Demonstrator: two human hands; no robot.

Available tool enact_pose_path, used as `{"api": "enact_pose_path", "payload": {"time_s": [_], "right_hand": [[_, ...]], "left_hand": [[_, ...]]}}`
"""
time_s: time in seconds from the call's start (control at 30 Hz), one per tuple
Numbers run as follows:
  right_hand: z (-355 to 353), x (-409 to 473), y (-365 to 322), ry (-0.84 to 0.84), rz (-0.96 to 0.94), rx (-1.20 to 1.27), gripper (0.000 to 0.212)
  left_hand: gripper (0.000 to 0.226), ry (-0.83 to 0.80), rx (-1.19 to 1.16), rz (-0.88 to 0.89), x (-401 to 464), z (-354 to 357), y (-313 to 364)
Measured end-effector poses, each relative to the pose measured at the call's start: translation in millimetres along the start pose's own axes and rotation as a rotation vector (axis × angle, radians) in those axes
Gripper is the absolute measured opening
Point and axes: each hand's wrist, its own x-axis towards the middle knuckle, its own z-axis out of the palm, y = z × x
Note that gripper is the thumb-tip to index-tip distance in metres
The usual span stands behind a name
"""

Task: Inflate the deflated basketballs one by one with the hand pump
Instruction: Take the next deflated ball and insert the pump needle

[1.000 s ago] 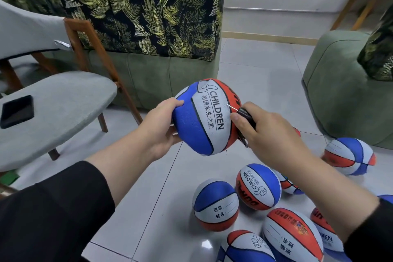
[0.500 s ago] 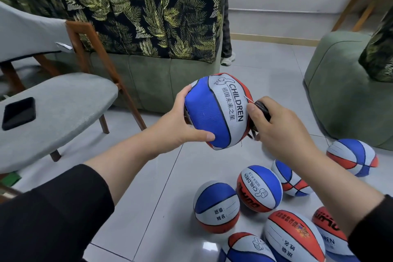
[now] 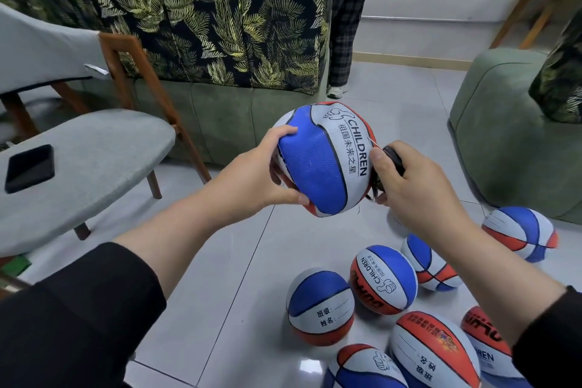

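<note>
A soft, dented blue, white and red basketball (image 3: pixel 324 161) marked CHILDREN is held up in the air. My left hand (image 3: pixel 261 173) grips its left side, thumb on top and fingers underneath. My right hand (image 3: pixel 406 183) holds a black pump nozzle (image 3: pixel 393 156) with a thin metal needle (image 3: pixel 374 142) whose tip meets the ball's right side. The pump body is hidden behind my right hand.
Several more balls (image 3: pixel 382 279) lie on the tiled floor (image 3: pixel 239 277) at lower right. A grey chair (image 3: pixel 91 148) with a black phone (image 3: pixel 30 167) stands left. A leaf-print sofa (image 3: pixel 220 25) is ahead, a green seat (image 3: pixel 510 135) right. A person's legs (image 3: pixel 343 25) stand behind.
The ball has been turned and lifted slightly to the right; my left thumb shifted to its top. The view tilted up, revealing a standing person's legs.
</note>
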Motion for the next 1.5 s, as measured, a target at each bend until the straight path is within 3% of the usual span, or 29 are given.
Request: {"api": "enact_pose_path", "payload": {"time_s": [0.17, 0.33, 0.43, 0.53, 0.7, 0.8, 1.0, 1.13, 1.27, 1.5], "right_hand": [[3, 0, 2, -0.043, 0.039, 0.044, 0.04], [8, 2, 3, -0.065, 0.066, 0.031, 0.038], [8, 3, -1, -0.051, 0.048, 0.045, 0.035], [7, 1, -10, -0.06, -0.001, 0.042, 0.03], [9, -11, -23, -0.138, -0.114, -0.052, 0.039], [11, -14, -24, -0.165, -0.15, -0.153, 0.037], [11, -13, -18, -0.183, -0.179, -0.181, 0.036], [17, -16, -12, -0.245, -0.178, -0.233, 0.033], [22, -17, -12, -0.31, -0.199, -0.265, 0.032], [14, -18, -29, -0.225, -0.293, -0.377, 0.047]], "left_hand": [[0.068, 0.095, 0.13, 0.003, 1, -6, 0], [0.079, 0.169, 0.428, -0.034, 0, -10, 10], [0.076, 0.264, 0.558, 0.029, 6, -9, 10], [0.077, 0.378, 0.482, 0.044, 10, -7, 1], [0.077, 0.246, 0.296, -0.078, 2, 7, 0], [0.068, 0.248, 0.259, -0.128, -3, 17, 7], [0.057, 0.252, 0.208, -0.093, -2, 22, 12], [0.05, 0.164, 0.215, -0.013, 0, 19, 4], [0.055, 0.147, 0.33, 0.098, 0, 16, 0], [0.061, 0.261, 0.471, 0.311, -1, 15, 2]]}}
